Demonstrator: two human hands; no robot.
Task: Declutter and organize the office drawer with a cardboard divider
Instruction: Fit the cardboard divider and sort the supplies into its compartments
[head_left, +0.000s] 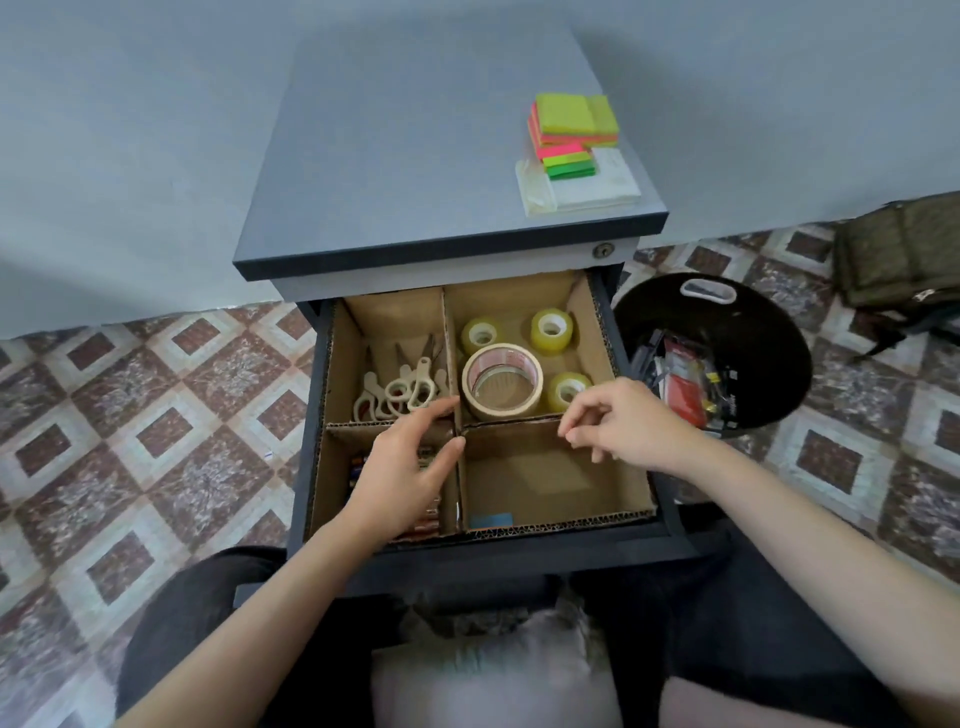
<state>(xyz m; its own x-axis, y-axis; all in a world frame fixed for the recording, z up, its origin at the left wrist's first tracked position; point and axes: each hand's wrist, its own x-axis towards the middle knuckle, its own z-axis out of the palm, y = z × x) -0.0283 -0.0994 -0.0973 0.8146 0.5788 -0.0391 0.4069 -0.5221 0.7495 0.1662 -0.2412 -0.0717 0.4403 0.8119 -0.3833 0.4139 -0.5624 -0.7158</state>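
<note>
**Drawer (519, 558) divided, one compartment nearly bare**

Pulled out of the cabinet (415, 156), the drawer sits just in front of the person's knees, with a bin (769, 312) of discards on the floor to its right. A divider (509, 427) fills the drawer and cuts it in four. Scissors (400, 389) lie far left and tape rolls (502, 382) far right. Coloured items (357, 467) near left are mostly hidden, and near right holds only a blue scrap (491, 519).

The left hand (405, 467) lies over the divider's crossing, fingers straight and spread, gripping nothing. The right hand (618, 421) hovers above the cross wall, fingers loosely curled, with nothing visible in them.

Sticky notes (571, 130) sit on the cabinet's top at its far right, well beyond both hands, the stack's long axis running away from the person. The right hand is nearer. It would likely reach forward and up for them, then bring them back to the near-right compartment just below it.
</note>
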